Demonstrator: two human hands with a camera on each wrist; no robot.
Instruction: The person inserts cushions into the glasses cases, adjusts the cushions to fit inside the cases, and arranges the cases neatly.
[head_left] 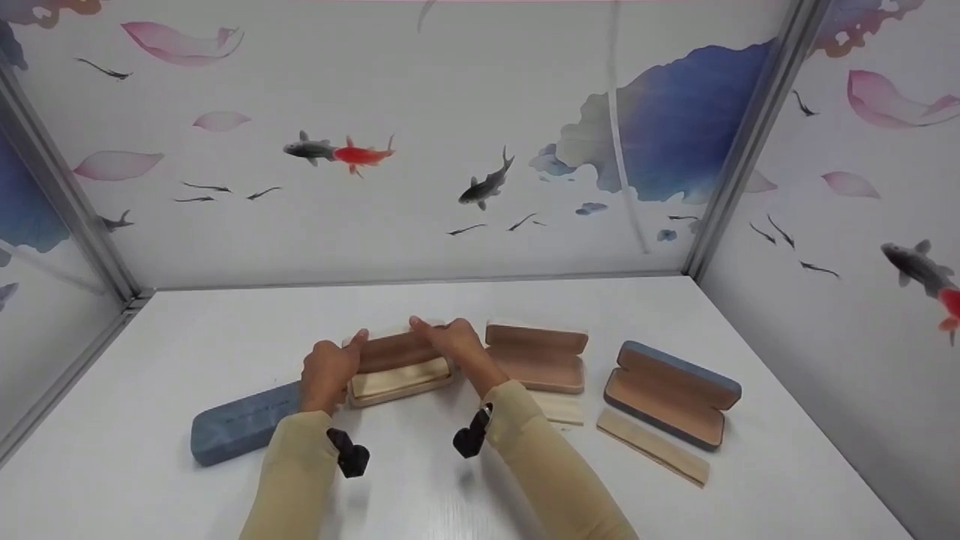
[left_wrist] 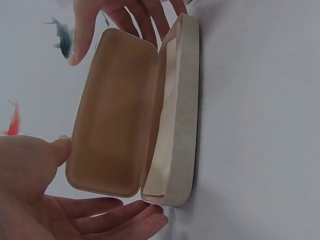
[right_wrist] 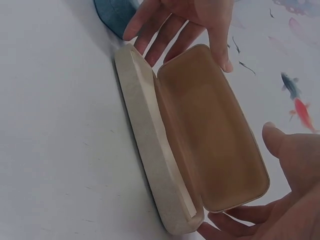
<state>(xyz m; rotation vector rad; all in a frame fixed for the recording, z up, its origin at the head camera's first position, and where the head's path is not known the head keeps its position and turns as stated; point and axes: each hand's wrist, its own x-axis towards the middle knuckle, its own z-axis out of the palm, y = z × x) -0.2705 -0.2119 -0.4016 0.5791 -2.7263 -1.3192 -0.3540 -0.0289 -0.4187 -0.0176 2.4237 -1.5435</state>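
In the head view, an opened cream glasses case [head_left: 401,390] with a brown lining lies between both hands. Inside its base is a folded cream cloth [head_left: 401,377]. My left hand [head_left: 328,373] is at the case's left end; the left wrist view shows its thumb [left_wrist: 61,150] touching the lid's rim, its fingers around the hinge end. At the other end is my right hand [head_left: 459,346]. In the right wrist view its thumb [right_wrist: 272,140] stands apart from the lid [right_wrist: 215,130], while its extended fingers reach behind the case's end.
A closed blue case [head_left: 240,424] lies left, partly behind the left arm. Rightward are an opened cream case [head_left: 540,367] and an opened blue case [head_left: 667,397]. Folded cloths lie before them, one [head_left: 562,409] partly hidden by my sleeve, another [head_left: 652,448] in full view. Printed panels enclose the white table.
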